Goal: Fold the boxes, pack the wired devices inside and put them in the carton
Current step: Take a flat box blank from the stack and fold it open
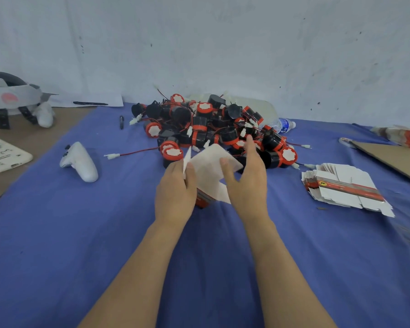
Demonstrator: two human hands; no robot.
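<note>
A small white box (208, 171) with a red and black printed side is partly unfolded above the blue cloth, its flaps spread. My left hand (175, 192) grips the box's left side, fingers curled round it. My right hand (246, 176) is at the box's right side with straight fingers, the thumb touching a flap. Just behind the box lies a pile of black and red round wired devices (213, 129) with red wires and white plugs. A stack of flat unfolded boxes (346, 188) lies to the right.
A flat brown carton sheet (393, 159) lies at the far right, more flat boxes (402, 136) behind it. A white controller (81, 162), a pen (121, 121), a water bottle (285, 125), a headset (12, 98) and a white tray (3, 155) lie around. A wall stands behind.
</note>
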